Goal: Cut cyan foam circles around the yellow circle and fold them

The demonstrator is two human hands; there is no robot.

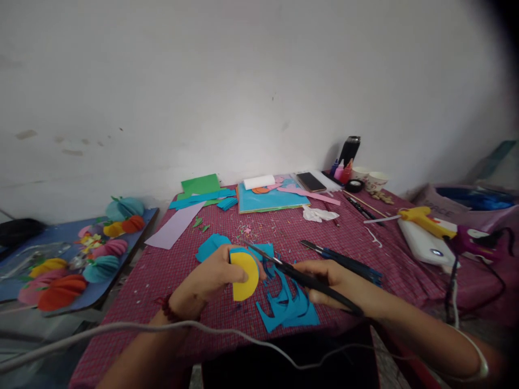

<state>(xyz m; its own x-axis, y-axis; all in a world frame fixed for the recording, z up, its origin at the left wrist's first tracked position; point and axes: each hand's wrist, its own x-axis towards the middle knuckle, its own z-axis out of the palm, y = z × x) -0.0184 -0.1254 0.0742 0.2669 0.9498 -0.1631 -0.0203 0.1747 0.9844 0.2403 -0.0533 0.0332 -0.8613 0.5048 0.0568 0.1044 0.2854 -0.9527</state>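
Note:
My left hand (217, 275) pinches a yellow half-round paper piece (246, 278) with a blue layer showing behind its upper edge. In my right hand (338, 282) is a pair of black-handled scissors (302, 276), its blades pointing left toward the top right of the yellow piece. The blades look nearly closed; whether they touch the paper is hard to tell. Curved blue paper offcuts (290, 305) lie below the scissors. Behind my left hand rests a stack of blue paper shapes (212, 247).
Folded paper pumpkins (62, 292) sit on a blue board at left. Colored sheets (271, 200), a phone (311, 182) and white tissue (319, 214) lie farther back. A yellow glue gun (425, 221) is at right. A white cable (194, 325) crosses in front.

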